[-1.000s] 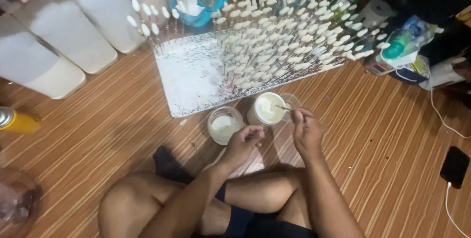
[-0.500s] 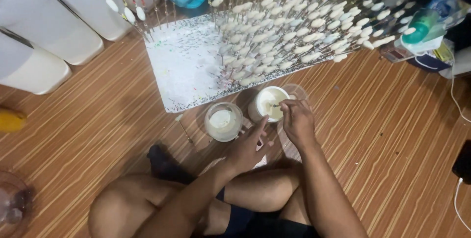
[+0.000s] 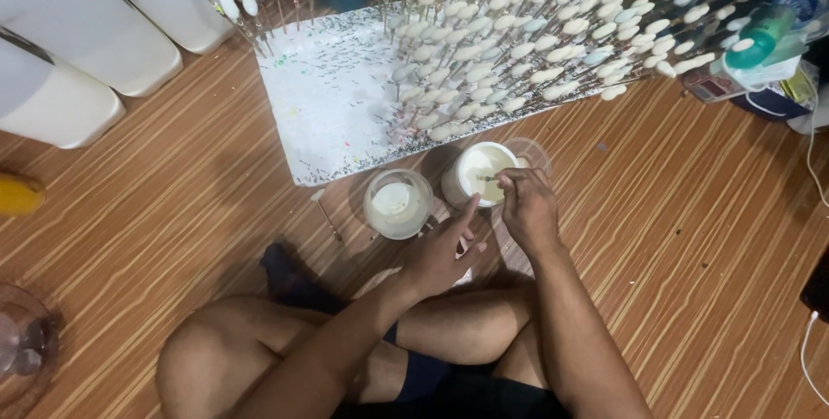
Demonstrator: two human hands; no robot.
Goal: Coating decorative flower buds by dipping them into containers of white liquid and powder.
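Observation:
I sit cross-legged on a wooden floor. My right hand (image 3: 527,207) pinches a thin stick (image 3: 489,179) whose tip lies inside a white cup of cream liquid (image 3: 476,172). My left hand (image 3: 442,251) rests on the floor beside that cup, fingers loosely spread, holding nothing. A second clear cup with white liquid (image 3: 397,203) stands just left of it. Behind the cups lies a white foam board (image 3: 332,113) stuck with several sticks bearing white oval tips (image 3: 518,48).
White plastic containers (image 3: 82,48) line the back left. A yellow object (image 3: 19,195) lies at the left edge and a clear round container (image 3: 22,346) at bottom left. Bottles and packages (image 3: 760,56) crowd the back right. A loose stick (image 3: 326,216) lies on the floor.
My right hand has stayed at the white cup with the stick dipped in. The view has shifted closer and slightly left. My left hand has barely moved.

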